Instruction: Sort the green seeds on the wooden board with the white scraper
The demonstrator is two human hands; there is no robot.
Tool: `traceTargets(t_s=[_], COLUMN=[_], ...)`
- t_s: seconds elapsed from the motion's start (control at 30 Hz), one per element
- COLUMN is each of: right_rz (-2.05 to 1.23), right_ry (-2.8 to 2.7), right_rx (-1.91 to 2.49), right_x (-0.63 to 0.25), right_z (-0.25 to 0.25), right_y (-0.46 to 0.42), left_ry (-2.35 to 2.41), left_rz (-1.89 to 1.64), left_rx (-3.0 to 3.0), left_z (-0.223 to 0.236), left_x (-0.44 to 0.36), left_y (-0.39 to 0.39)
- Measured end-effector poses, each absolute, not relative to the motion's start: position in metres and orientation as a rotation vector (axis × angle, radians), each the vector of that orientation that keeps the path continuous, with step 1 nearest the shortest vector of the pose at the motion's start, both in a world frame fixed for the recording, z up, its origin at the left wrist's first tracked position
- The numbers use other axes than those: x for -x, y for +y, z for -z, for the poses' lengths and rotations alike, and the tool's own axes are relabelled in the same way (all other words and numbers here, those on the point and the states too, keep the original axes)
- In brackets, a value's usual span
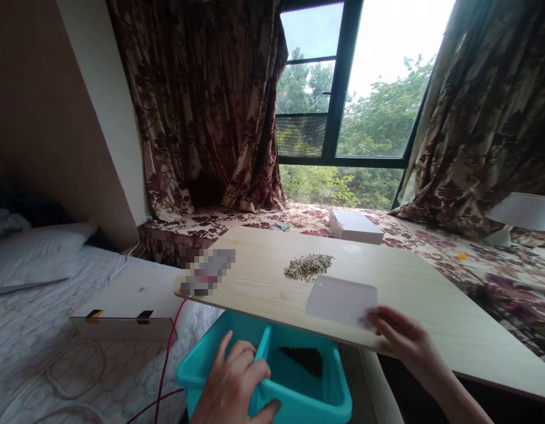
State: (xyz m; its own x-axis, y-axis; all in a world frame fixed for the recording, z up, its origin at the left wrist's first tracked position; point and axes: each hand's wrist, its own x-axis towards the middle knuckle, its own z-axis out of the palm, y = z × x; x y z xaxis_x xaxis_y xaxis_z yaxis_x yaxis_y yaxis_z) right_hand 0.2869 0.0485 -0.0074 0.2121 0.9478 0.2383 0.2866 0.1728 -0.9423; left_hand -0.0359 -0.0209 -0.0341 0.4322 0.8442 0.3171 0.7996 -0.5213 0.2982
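Observation:
My right hand (pixel 398 333) pinches the right end of a thin, translucent white plastic sheet (pixel 338 299) just above the light wooden tabletop (pixel 409 288). Beyond the sheet lies a loose pile of small greenish and white grains (pixel 308 267). Below the table's near edge, my left hand (pixel 239 380) grips the near side of a teal two-compartment bin (pixel 306 397), its fingers bent over the rim near the divider. Dark material (pixel 305 359) covers part of the right compartment's floor. My left hand hides much of the left compartment.
A blurred-out device (pixel 210 271) with a red cable (pixel 169 347) lies at the table's left end. Left of it, a white box (pixel 126 300) rests on the bed (pixel 38 353). Another white box (pixel 356 227) and a lamp (pixel 519 212) stand on the window seat.

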Motion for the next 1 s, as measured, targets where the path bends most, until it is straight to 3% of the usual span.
traceTargets(t_s=[0.1,0.37,0.63,0.87,1.0], right_rz=[-0.566,-0.534,-0.541,-0.519,-0.523], right_ry=[-1.135,-1.165,-1.2,-1.256,-1.258], right_rx=[1.34,1.375,1.39,1.402,1.393], right_x=[-0.3,-0.294,-0.29,-0.287,-0.289], right_z=[0.006,0.015,0.015,0.016,0.018], right_y=[0.064,0.087,0.091,0.095,0.093], left_ry=[1.333,1.131,1.19,1.282,1.297], left_rz=[-0.699,-0.672,-0.638,-0.907,-0.879], left_rx=[-2.68,-2.936,-3.026,-2.962,-2.951], left_z=[0.042,0.065,0.066,0.068,0.072], left_x=[0.024,-0.017,-0.025,-0.02,-0.018], left_y=[-0.017,-0.012,-0.021,-0.022,-0.021])
